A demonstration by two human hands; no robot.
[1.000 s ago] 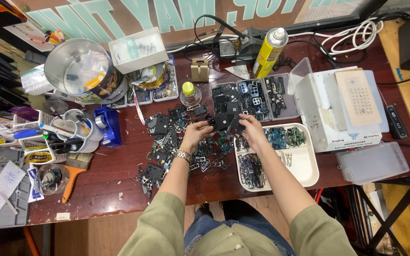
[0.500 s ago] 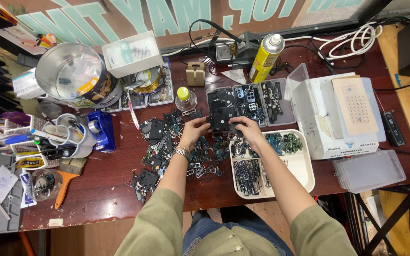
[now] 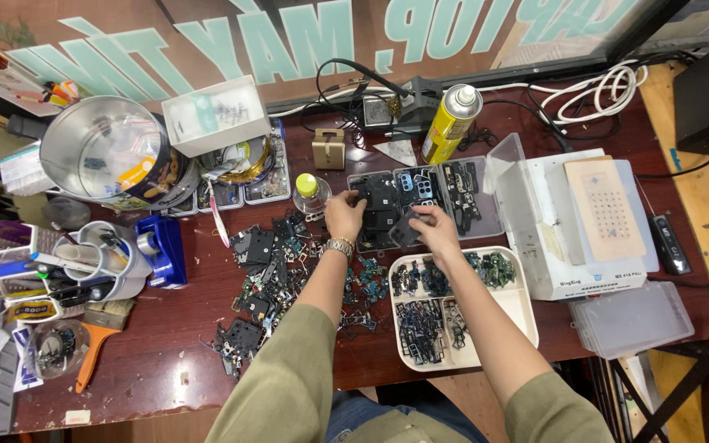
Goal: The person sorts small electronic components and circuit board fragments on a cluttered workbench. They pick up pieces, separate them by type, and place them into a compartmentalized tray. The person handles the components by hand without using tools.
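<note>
Both my hands at the parts organiser, centre of the frame.

Nearest me, the white tray (image 3: 519, 308) of small boards sits lower centre. Beyond it my right hand (image 3: 432, 230) pinches a dark phone part (image 3: 406, 230), and my left hand (image 3: 344, 216) closes on a black piece at the clear organiser box (image 3: 471, 197). Farther up stands the yellow spray can (image 3: 450, 125).

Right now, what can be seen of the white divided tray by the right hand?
The white tray is a shallow rectangular dish, plastic by its look, with rounded corners and compartments. It lies flat on the dark red table near the front edge, slightly turned. Several compartments hold small dark and green electronic parts; the right-hand section looks mostly bare. The right hand is over its far edge, the forearm crossing above it; contact cannot be told.
</note>
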